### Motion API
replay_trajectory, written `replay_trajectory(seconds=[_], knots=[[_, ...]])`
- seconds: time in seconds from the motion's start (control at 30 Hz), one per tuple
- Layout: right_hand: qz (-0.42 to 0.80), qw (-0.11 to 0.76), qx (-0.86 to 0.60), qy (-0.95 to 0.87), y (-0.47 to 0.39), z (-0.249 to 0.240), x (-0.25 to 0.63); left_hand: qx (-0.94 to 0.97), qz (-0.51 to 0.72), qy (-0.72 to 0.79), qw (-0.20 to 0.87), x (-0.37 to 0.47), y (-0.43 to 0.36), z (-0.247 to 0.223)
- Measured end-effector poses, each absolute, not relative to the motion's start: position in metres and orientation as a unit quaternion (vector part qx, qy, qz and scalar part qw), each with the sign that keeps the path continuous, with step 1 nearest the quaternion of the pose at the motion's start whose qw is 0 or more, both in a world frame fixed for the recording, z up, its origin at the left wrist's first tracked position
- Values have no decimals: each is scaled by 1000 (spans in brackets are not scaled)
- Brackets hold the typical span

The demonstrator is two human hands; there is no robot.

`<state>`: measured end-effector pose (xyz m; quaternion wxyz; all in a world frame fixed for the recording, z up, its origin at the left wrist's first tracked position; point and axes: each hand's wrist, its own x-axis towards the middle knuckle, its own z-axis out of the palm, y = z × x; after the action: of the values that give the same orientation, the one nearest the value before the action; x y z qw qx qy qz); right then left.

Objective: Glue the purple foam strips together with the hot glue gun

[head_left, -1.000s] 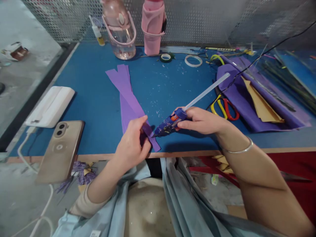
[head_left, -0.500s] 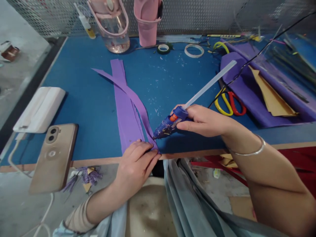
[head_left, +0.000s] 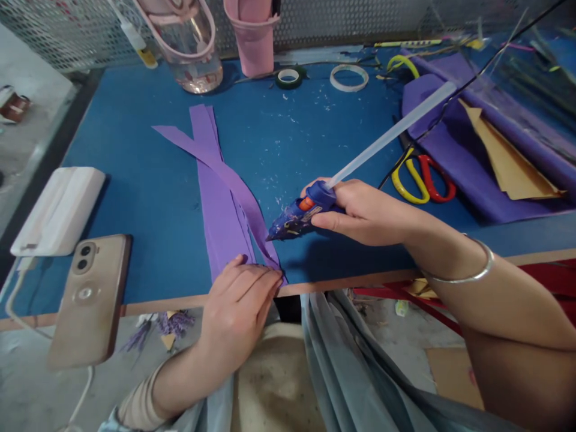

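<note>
My right hand grips a small blue glue gun with a long clear glue stick poking out of its back. The gun's nozzle touches a narrow purple paper strip that crosses over a stack of wider purple strips on the blue table. My left hand lies flat at the table's near edge, its fingertips pressing the near end of the strips down.
A phone and a white box sit at the left. Yellow and red scissors, purple sheets and tan paper lie at the right. Tape rolls, a clear bottle and a pink cup stand at the back.
My left hand dropped from pinching the strip's end to pressing it flat at the table edge. The narrow strip now lies stretched across the stack. The glue gun shifted slightly left.
</note>
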<state>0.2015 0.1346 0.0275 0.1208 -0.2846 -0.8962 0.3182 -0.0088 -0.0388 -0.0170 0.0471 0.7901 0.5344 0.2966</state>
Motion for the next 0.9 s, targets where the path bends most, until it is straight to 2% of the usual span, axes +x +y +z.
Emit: replay_trajectory(seconds=[0.33,0.57,0.9], knots=[[350,99,-262,-894,135,33,209,789,304,530,70,-10,-38,-18],[313,92,-275,-904,137,29,205,782,280,551,81,-8,-34,-11],[300,96,-268,-910,139,26,203,796,217,564,29,-2,-35,-8]])
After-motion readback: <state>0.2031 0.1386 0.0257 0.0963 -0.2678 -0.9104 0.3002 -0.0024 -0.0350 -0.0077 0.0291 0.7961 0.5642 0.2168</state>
